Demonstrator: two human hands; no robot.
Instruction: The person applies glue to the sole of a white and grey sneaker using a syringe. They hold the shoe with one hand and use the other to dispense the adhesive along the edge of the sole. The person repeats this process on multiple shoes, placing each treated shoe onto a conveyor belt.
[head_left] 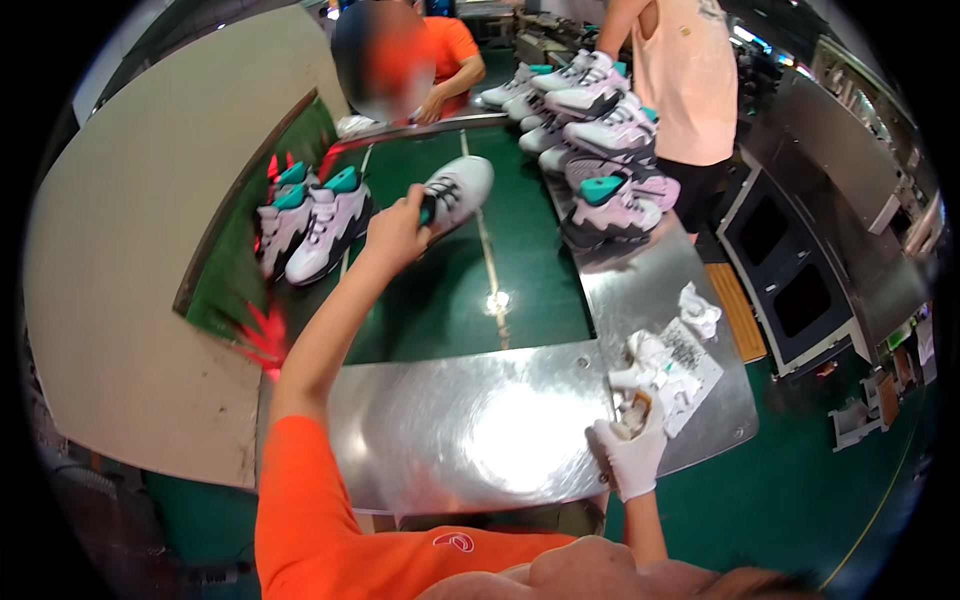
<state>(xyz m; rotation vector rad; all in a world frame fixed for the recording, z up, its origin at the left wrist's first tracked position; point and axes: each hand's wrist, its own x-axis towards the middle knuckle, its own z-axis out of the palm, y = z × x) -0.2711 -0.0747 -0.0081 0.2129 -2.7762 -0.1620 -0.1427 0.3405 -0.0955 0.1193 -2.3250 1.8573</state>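
Note:
My bare left hand (398, 235) is closed on the heel and collar end of a white-and-grey sneaker (464, 188) with dark laces. The shoe is over the green belt, its toe pointing away and to the right. My right hand (637, 458), in a white glove, is at the right part of the metal table edge. Its fingers curl around a small brownish-and-white thing (634, 414) whose kind I cannot make out. Just beyond that hand, crumpled white cloths (650, 352) lie on and beside a speckled white sheet (697, 352).
A pair of sneakers (325, 232) with teal linings stands at the belt's left. More sneakers (610, 130) are piled along the right metal ledge (640, 290). A person in orange (452, 45) is at the far end; another in a pale sleeveless top (690, 90) stands at the right.

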